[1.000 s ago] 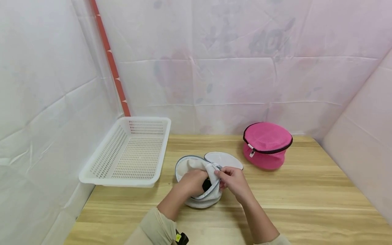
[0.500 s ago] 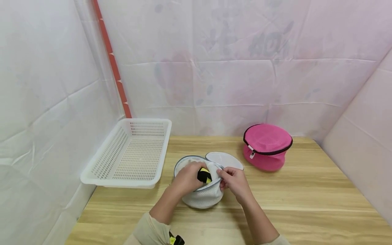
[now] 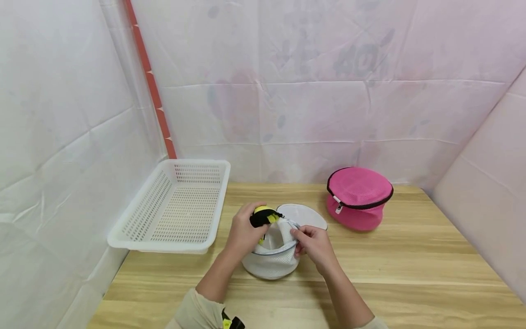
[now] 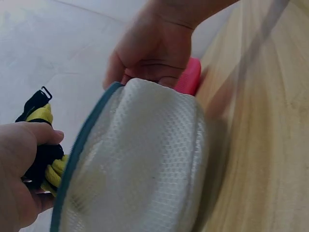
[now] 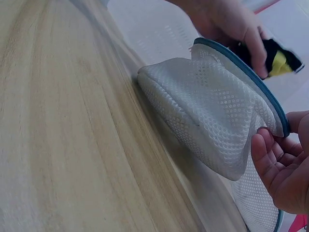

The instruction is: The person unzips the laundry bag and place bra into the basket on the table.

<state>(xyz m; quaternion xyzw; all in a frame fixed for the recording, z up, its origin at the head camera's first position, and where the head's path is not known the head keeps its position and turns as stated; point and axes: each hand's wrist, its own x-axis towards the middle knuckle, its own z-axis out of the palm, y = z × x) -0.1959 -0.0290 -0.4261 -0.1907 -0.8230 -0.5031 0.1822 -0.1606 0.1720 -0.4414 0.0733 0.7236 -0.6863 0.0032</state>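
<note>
In the head view my left hand (image 3: pixel 243 230) grips a black-and-yellow soft bundle (image 3: pixel 263 216) just above the mouth of a white mesh laundry bag (image 3: pixel 269 265). The left wrist view shows thick yellow folds and a black strap (image 4: pixel 36 105) ending in a small ring; the bundle's exact kind cannot be told. My right hand (image 3: pixel 315 246) pinches the bag's blue-green zipper edge (image 5: pixel 263 89) between thumb and fingers. The bag stands on the table with its mouth unzipped, and its round lid (image 3: pixel 302 215) is folded back behind.
A white plastic basket (image 3: pixel 211 237) stands at the left against the draped wall. Farther back on the right sits a zipped pink mesh bag (image 3: pixel 359 187). The wooden table (image 3: pixel 411 265) runs up to white sheeting at the back and sides.
My left hand has come up out of the white bag and moved slightly left, bringing the black-and-yellow bundle above the mouth. The right hand keeps its pinch on the edge.
</note>
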